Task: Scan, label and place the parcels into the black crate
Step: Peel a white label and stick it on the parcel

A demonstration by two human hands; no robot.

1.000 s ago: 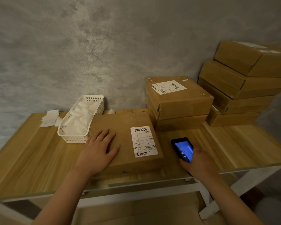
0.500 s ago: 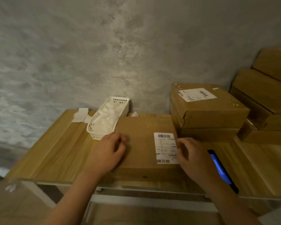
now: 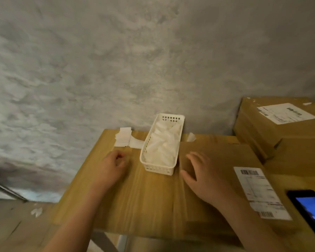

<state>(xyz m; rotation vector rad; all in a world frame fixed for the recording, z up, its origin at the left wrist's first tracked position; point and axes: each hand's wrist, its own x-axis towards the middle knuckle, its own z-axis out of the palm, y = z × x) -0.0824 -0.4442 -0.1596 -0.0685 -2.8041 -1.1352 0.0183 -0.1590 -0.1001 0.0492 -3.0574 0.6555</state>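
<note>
A flat cardboard parcel with a white barcode label lies on the wooden table. My right hand rests on the parcel's left part with its fingers spread. My left hand is over the bare table to the left of the white basket. Its fingers are curled and I see nothing in them. A phone with a lit blue screen lies at the right edge, beside the label. The black crate is out of view.
The white basket holds crumpled white sheets. White paper slips lie at the table's back edge by the grey wall. Stacked cardboard boxes, the top one labelled, stand at the back right. The table's left edge drops to the floor.
The view has swung left. My left hand has come off the parcel and moved left past the basket. My right hand, which put the phone down earlier, has slid to the parcel's left part.
</note>
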